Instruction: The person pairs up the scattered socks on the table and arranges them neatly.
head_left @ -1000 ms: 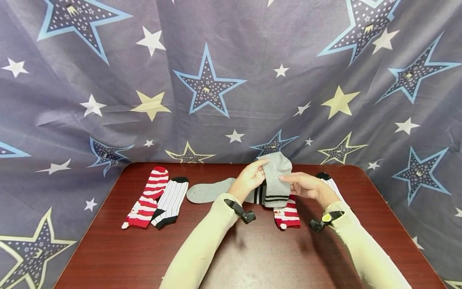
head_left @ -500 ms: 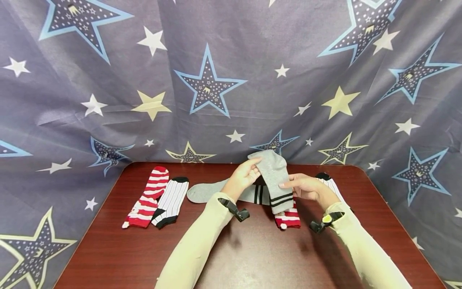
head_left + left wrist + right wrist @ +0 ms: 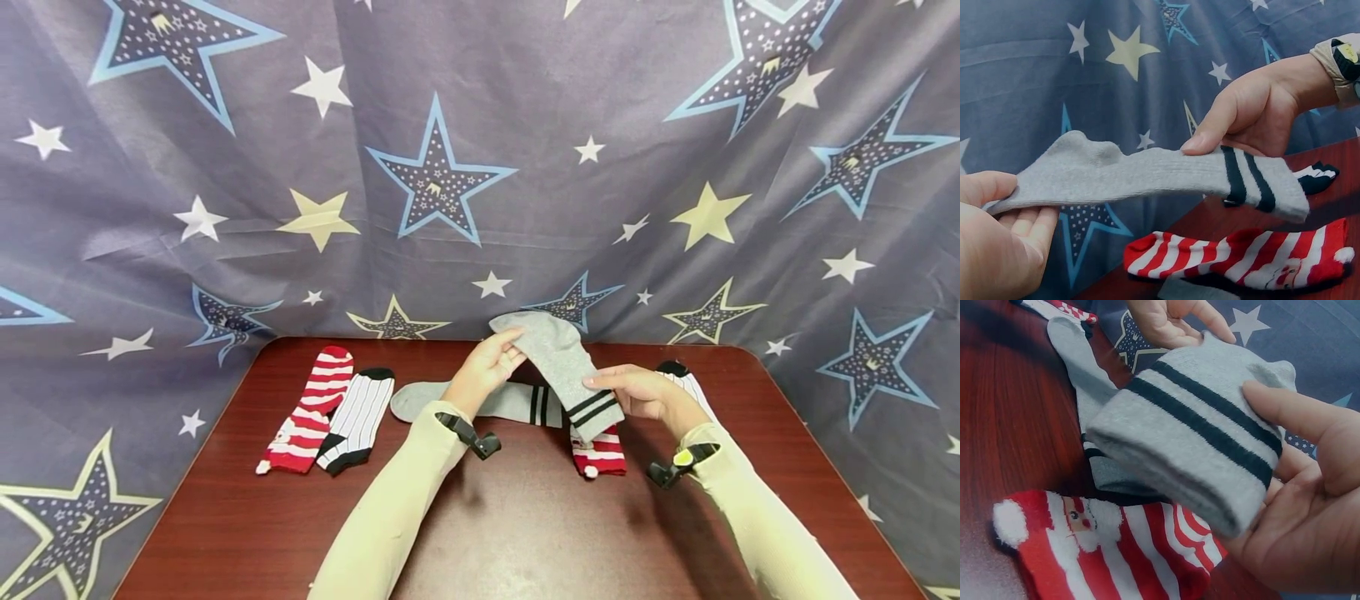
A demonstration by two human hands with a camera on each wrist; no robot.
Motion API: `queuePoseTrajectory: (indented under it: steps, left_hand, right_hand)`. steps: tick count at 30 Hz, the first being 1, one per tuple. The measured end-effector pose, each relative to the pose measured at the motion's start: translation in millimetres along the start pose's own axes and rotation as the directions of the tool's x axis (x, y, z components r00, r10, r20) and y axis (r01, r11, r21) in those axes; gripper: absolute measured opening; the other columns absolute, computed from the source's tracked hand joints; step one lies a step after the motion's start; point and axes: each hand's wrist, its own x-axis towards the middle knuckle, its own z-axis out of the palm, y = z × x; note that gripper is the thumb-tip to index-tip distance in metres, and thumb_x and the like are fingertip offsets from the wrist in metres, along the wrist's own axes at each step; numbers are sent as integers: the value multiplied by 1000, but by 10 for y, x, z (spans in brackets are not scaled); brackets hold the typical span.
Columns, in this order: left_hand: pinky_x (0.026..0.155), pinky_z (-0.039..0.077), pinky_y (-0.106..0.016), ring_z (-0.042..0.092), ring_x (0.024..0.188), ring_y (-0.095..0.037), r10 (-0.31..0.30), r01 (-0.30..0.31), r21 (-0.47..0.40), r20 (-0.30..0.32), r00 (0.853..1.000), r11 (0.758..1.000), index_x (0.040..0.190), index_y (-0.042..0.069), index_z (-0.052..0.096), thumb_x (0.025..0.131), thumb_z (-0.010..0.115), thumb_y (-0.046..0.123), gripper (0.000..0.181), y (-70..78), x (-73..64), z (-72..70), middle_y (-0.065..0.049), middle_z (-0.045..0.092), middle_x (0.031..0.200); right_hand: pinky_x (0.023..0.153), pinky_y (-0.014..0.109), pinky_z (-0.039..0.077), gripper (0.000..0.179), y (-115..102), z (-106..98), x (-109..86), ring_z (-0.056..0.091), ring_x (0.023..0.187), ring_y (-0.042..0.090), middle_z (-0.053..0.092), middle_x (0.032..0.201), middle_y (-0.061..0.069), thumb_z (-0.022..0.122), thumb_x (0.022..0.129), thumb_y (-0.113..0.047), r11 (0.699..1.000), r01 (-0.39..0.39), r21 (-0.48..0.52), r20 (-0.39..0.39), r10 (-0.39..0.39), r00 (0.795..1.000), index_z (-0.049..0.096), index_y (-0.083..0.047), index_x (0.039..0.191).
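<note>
A grey sock [image 3: 551, 358] with two black stripes near its cuff is stretched out in the air between both hands. My left hand [image 3: 487, 367] pinches its toe end, thumb on top and fingers beneath, as the left wrist view shows. Close to the stripes, my right hand [image 3: 637, 390] grips the cuff end, with the thumb [image 3: 1291, 409] on the upper side. Under the held sock lies a matching grey sock [image 3: 517, 402], flat on the table. A red-and-white striped sock [image 3: 600, 454] with a Santa face and white pompom lies below the cuff, partly covered in the head view.
On the left of the brown table [image 3: 225, 525] lie another red-and-white striped sock [image 3: 307, 408] and a white sock [image 3: 358, 417] with thin black lines. A similar white-and-black sock [image 3: 686, 382] is partly hidden behind my right hand. A star-patterned curtain [image 3: 480, 167] hangs behind the table.
My left hand has moved left, drawing the toe end of the grey sock with it. The sock has gone from hanging folded to stretched slantwise; my right hand stays nearly in place.
</note>
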Motion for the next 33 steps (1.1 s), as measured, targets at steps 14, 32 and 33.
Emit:
queuePoseTrajectory:
  steps: [14,32,33]
  left_hand:
    - [128,23,-43,32,151,-30,-9,7,-50,-55,998,999,144,-4,40,104,43,-5,40,203,-72,-182,-22,33,161]
    - [127,24,-44,34,150,-28,-41,43,43,-37,998,998,105,5,59,104,45,-5,17,480,-203,-487,-2,71,91]
    - [128,23,-44,31,151,-29,-41,43,48,-34,999,998,105,4,59,104,45,-6,17,499,-218,-500,-3,71,92]
  right_hand:
    - [83,28,60,25,70,-66,7,72,91,9,76,98,-4,46,107,-7,995,21,-92,36,-18,999,68,-18,106]
    - [87,28,57,29,-57,-14,-47,72,93,8,76,98,-5,45,107,-7,998,17,-57,9,-17,1000,71,-19,105]
    - [88,28,57,28,-66,-15,-44,72,93,8,76,98,-5,45,107,-7,998,14,-57,5,-14,1000,70,-19,105]
